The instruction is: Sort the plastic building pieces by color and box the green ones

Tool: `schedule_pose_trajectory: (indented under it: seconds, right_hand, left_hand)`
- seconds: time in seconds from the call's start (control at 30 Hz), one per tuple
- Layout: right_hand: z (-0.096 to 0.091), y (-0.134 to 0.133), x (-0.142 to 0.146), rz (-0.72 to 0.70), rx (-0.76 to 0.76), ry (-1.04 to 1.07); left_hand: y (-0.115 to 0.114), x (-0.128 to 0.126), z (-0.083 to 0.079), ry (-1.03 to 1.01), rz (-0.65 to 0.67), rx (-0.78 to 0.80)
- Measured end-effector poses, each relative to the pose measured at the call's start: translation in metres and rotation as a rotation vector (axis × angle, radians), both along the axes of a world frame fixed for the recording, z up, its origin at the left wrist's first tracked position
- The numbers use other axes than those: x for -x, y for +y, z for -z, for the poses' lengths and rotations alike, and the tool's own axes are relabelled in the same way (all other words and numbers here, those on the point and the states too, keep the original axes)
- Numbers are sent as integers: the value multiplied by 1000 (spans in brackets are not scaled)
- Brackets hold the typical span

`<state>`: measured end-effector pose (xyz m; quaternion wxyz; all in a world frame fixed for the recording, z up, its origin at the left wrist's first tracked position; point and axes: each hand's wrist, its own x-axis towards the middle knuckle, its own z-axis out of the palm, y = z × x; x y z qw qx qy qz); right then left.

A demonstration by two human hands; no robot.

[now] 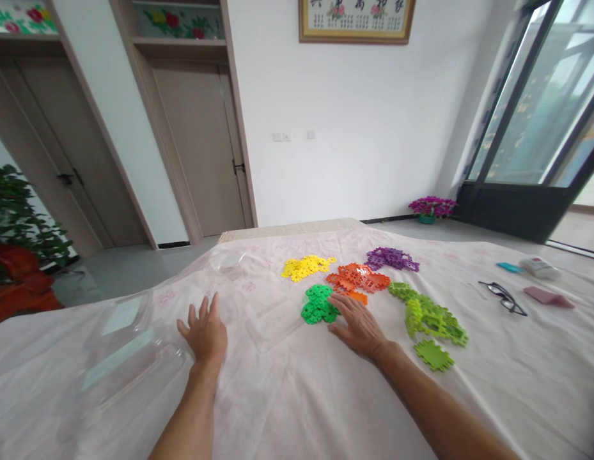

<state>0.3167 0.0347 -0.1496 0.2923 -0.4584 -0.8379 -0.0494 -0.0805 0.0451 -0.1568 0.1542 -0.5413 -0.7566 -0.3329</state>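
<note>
My left hand point(205, 331) is spread over the cloth with nothing in it, between clear plastic boxes point(119, 348) on the left and a faint clear tray point(272, 326) on the right. My right hand point(359, 324) reaches to the right edge of a pile of green plastic interlocking pieces point(318, 304), fingers stretched out and thumb apart. Its fingertips are at the pile; whether they touch it is hard to tell. Just beyond lie orange-red interlocking pieces point(358, 277), partly hidden by the hand, and yellow ones point(307, 267).
Purple pieces point(391, 258) lie farther back; light-green ones point(433, 319) and a square green plate point(433, 355) lie right. Glasses point(504, 298), a pink cloth point(548, 297) and a white packet point(539, 268) rest at far right. Another clear container point(229, 260) stands at the back left.
</note>
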Motion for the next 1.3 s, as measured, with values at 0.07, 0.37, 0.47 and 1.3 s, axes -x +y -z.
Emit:
schedule_pose_trajectory:
  seconds: [0.07, 0.37, 0.47, 1.3]
  right_hand:
    - [-2, 1, 2, -18, 9, -19]
    - [-4, 30, 13, -93, -63, -9]
    - [-7, 39, 18, -132, -58, 1]
    - [5, 39, 21, -87, -18, 188]
  left_hand:
    - [0, -2, 4, -2, 19, 96]
    - [-7, -34, -3, -731, 550, -199]
    - [-8, -51, -2, -1013, 646, -87]
    - [-9, -52, -17, -1104, 762, 111]
